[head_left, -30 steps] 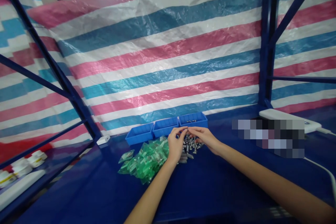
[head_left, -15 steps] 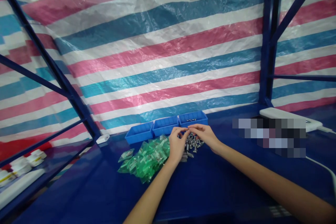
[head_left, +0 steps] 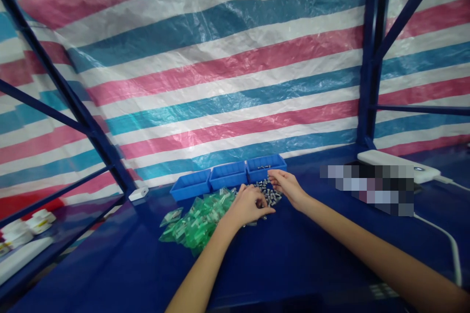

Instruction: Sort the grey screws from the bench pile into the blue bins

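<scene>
My left hand [head_left: 250, 204] hovers low over the left side of a heap of small metal screw-like parts [head_left: 272, 195]. Its thumb stands apart from the curled fingers, and I see nothing between them. The green plastic bags [head_left: 200, 225] lie just left of this hand, partly behind its wrist. My right hand [head_left: 288, 187] is at the heap's right side, close to the front of the rightmost blue bin [head_left: 253, 172]. Its fingertips are pinched together; whatever they hold is too small to make out. Several metal parts lie in that bin.
Two more blue bins [head_left: 191, 187] continue the row to the left. A small white box [head_left: 138, 194] sits by the left post. On the right are a white device [head_left: 396, 164] with a cable and a blurred-out object [head_left: 370, 186]. Blue metal posts frame a striped sheet [head_left: 227, 73].
My hands were together at the fingertips and are now apart. The left has dropped toward me with its thumb spread; the right stays near the bin. The view has shifted slightly.
</scene>
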A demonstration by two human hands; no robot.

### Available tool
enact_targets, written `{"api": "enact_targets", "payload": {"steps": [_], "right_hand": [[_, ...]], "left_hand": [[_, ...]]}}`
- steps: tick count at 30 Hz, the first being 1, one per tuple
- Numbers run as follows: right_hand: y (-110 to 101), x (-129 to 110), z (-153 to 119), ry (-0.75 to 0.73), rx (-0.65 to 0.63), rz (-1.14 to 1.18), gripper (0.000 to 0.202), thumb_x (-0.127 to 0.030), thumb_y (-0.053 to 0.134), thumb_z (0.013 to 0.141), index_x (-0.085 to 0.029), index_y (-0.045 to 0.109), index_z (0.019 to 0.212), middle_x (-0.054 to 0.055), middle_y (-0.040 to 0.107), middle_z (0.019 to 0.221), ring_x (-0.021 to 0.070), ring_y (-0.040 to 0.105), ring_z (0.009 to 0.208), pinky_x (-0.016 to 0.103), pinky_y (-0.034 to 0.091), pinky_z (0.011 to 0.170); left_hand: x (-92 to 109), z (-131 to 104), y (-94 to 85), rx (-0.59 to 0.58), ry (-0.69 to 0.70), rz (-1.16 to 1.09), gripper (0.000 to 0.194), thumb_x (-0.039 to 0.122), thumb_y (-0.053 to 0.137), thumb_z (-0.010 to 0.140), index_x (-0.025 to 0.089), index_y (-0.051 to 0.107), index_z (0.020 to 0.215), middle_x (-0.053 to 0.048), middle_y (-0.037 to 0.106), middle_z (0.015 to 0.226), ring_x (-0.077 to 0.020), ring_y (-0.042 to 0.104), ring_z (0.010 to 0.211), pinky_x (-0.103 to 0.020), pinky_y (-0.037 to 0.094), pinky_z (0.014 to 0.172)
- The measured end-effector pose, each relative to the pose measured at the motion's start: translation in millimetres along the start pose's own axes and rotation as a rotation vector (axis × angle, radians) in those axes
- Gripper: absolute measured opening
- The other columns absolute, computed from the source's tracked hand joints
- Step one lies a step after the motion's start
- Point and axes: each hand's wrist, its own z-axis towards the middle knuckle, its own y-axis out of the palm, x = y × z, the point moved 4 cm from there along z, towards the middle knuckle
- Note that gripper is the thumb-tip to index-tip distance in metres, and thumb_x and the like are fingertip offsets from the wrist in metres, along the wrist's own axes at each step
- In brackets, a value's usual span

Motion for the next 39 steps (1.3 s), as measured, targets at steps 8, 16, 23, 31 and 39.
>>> {"api": "enact_targets", "payload": {"steps": [8, 16, 23, 31, 39], "right_hand": [[-1.1, -0.7, 0.6, -0.081, 0.010, -0.113, 0.013, -0.029, 0.065, 0.062, -0.016, 0.064, 0.065, -0.002, 0.059, 0.058, 0.0091, 0.052, 0.053, 0.020, 0.041, 0.051], [-8.2, 4.7, 13.9, -0.154, -0.010, -0.143, 0.022, -0.033, 0.065, 0.063, -0.016, 0.067, 0.075, 0.002, 0.066, 0.064, 0.0123, 0.059, 0.059, 0.021, 0.044, 0.052], [-20.9, 1.7, 26.4, -0.272, -0.009, -0.297, 0.027, -0.033, 0.067, 0.060, -0.015, 0.070, 0.081, 0.002, 0.066, 0.061, 0.0137, 0.059, 0.057, 0.024, 0.046, 0.055], [-25.6, -0.5, 33.9, -0.213, -0.062, -0.296, 0.032, -0.030, 0.068, 0.064, -0.018, 0.069, 0.093, 0.003, 0.070, 0.077, 0.0148, 0.063, 0.071, 0.023, 0.049, 0.061], [-14.9, -3.2, 25.5, -0.124, -0.208, -0.112, 0.032, -0.025, 0.067, 0.069, -0.024, 0.066, 0.101, 0.005, 0.061, 0.116, 0.0177, 0.059, 0.101, 0.023, 0.052, 0.072]], "left_hand": [[0.5, -2.3, 2.1, -0.095, -0.018, 0.064, 0.020, 0.042, 0.065, 0.071, 0.022, 0.065, 0.072, 0.002, 0.062, 0.082, -0.0178, 0.052, 0.090, -0.042, 0.018, 0.097], [0.7, -0.8, 4.1, -0.141, -0.040, 0.033, 0.024, 0.047, 0.064, 0.072, 0.023, 0.066, 0.074, 0.002, 0.061, 0.084, -0.0162, 0.053, 0.088, -0.036, 0.024, 0.092], [3.7, 1.7, -0.9, 0.033, -0.034, -0.041, 0.022, 0.044, 0.065, 0.071, 0.022, 0.066, 0.069, 0.001, 0.063, 0.075, -0.0165, 0.054, 0.080, -0.035, 0.030, 0.086], [-2.0, 3.7, -4.9, 0.373, -0.255, -0.417, 0.027, 0.043, 0.062, 0.070, 0.016, 0.068, 0.072, -0.003, 0.064, 0.064, -0.0138, 0.053, 0.059, -0.025, 0.039, 0.057], [-16.2, 4.5, 5.6, 0.491, -0.394, -0.784, 0.034, 0.046, 0.061, 0.070, 0.013, 0.064, 0.079, -0.003, 0.063, 0.062, -0.0148, 0.059, 0.061, -0.025, 0.044, 0.061]]}}
